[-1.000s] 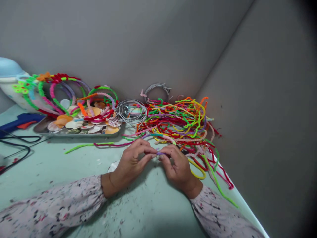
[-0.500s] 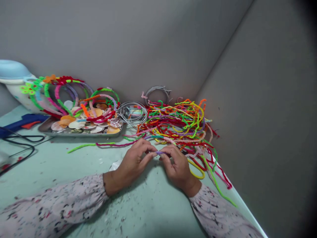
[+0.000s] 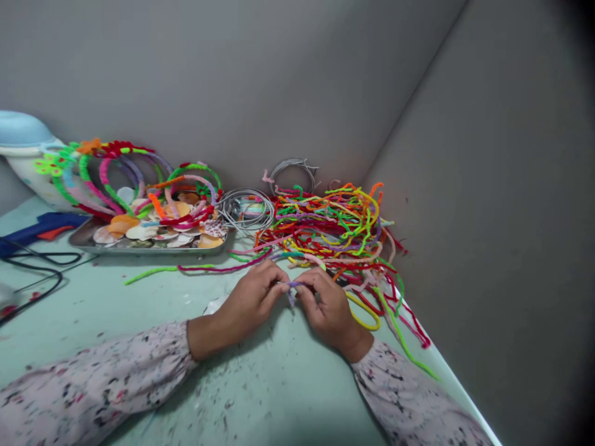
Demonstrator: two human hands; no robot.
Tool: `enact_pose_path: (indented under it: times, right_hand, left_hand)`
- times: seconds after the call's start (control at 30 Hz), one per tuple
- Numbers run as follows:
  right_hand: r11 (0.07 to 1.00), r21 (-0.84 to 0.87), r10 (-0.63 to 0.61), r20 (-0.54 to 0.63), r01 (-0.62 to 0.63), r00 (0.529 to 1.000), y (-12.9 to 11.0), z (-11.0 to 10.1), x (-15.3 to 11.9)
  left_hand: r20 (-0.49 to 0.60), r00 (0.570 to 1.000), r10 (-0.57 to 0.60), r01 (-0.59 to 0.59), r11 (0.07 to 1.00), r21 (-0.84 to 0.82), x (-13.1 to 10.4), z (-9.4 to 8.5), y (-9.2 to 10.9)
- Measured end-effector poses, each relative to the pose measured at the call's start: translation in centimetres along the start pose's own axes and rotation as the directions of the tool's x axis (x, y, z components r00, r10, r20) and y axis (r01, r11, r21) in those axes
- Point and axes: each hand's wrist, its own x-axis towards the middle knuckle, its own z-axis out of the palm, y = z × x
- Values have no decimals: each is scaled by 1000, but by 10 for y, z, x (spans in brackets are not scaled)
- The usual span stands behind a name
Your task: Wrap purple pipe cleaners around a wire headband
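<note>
A short purple pipe cleaner [image 3: 291, 293] is stretched between my two hands above the table, with a bit of it hanging down in the gap. My left hand [image 3: 253, 297] pinches its left side between thumb and fingers. On the right side, the fingertips of my right hand [image 3: 329, 306] are closed on it too. Just behind my hands lies a tangled pile of coloured pipe cleaners [image 3: 325, 226]. A yellow loop [image 3: 367, 320] rests beside my right hand.
At the left, a metal tray [image 3: 153, 251] holds shells and colourful fuzzy hoops [image 3: 105, 179]. Coiled grey wire [image 3: 246, 214] lies right of it. A blue glue gun [image 3: 41, 230] with black cable and a blue-lidded white container [image 3: 35, 164] are far left.
A purple end now hangs down between my hands, where only a short straight piece showed before. The whole view has shifted slightly.
</note>
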Motion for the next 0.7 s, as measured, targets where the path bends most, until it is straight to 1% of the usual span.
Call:
enact_pose_path:
  times: [0.1,0.17,0.33,0.5,0.7]
  right_hand:
    - [1000,-6,26,-9,-26,1000,1,-1,0]
    - [999,-8,37,-12,-37,999,1,-1,0]
    - [1000,-1,32,2,-32,999,2,0,0]
    - [1000,6,29,25,-30,999,1,1,-1]
    - [1000,6,23,47,-23,999,1,0,-1]
  left_hand:
    - [31,999,7,-4,998,-70,3,-3,0]
    - [33,999,14,-11,995,-99,4,-4,0]
    - [28,999,-23,25,997,-74,4,-4,0]
    - [66,996,-57,61,996,-70,5,-3,-2]
    - [115,990,-85,97,989,-110,6,-4,-4]
